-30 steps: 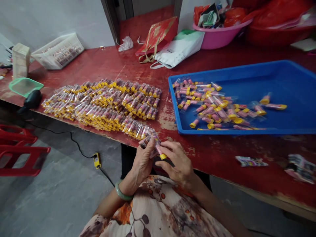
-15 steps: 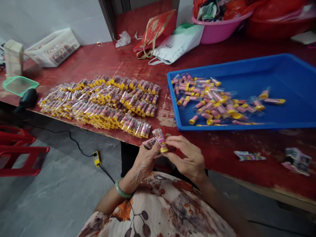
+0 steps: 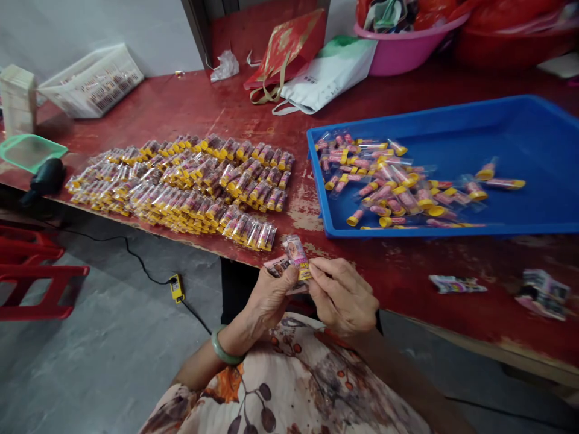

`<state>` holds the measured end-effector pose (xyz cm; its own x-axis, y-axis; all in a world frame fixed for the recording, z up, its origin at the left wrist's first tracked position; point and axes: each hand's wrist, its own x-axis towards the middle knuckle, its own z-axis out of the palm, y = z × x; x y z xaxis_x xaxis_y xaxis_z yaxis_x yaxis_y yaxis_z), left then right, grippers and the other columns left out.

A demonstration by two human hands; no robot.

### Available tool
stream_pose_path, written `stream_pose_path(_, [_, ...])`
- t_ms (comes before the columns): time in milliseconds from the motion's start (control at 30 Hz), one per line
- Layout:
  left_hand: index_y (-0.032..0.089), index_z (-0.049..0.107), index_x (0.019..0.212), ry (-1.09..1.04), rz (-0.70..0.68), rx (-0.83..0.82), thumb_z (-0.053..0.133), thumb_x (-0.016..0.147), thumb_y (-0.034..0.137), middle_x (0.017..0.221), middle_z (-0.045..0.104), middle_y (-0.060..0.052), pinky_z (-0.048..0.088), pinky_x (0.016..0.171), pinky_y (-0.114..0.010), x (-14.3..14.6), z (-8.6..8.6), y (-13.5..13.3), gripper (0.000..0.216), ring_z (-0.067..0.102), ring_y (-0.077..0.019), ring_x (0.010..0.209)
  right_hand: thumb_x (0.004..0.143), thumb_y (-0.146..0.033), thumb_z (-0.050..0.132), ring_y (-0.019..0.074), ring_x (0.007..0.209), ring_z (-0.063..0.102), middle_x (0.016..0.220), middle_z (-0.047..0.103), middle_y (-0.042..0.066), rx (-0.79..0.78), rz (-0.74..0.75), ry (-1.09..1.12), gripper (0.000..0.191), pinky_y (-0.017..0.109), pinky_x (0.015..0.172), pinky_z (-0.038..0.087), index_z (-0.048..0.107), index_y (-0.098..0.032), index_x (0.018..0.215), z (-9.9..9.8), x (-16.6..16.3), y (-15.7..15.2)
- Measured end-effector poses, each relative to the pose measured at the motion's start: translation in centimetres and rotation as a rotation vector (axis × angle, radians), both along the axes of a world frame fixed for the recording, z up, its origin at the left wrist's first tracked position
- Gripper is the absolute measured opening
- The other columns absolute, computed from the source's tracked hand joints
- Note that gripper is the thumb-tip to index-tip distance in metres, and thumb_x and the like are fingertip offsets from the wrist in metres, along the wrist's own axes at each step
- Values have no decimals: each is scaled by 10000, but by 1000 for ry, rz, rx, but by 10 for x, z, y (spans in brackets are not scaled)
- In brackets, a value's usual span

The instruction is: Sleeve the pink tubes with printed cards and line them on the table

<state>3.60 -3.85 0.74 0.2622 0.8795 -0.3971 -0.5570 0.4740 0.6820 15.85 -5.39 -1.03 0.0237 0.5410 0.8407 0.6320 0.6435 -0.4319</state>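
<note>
I see the red table (image 3: 217, 114) filling most of the view, with the blue tray (image 3: 520, 157) at two o'clock holding loose tubes (image 3: 389, 187). At ten o'clock the packed rows (image 3: 181, 184) lie side by side, reaching the table's near edge. Both hands meet at six o'clock, just off that edge. My left hand (image 3: 271, 298) closes around a few wrapped pieces, fingers curled. My right hand (image 3: 344, 295) pinches the yellow-capped tube (image 3: 297, 256) between thumb and fingertips. A second ago that tube lay low and slanted across the left hand; now it stands nearly upright, cap down, above both hands. I judge it is being turned for packing, not yet added to the rows.
</note>
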Motion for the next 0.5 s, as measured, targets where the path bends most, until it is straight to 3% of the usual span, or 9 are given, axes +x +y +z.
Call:
stream_pose_path(367, [137,672,773,-27,38,-22,866,559,364,732,670,-4,505,675,-244,2,-3,-4,367,606,-108,643,781,-47,624,215,801,640,929,696,112,2,-141,-216,308,325,677,555,636,-153,1069,-10,1,-4])
stream_pose_path(500, [144,688,823,-37,37,-11,855,582,370,762,686,-16,506,662,-235,-2,-7,1,370,623,-118,664,765,-49,640,216,836,648,942,696,107,-18,-17,-137,328,348,732,559,639,-173,1069,-6,6,-1])
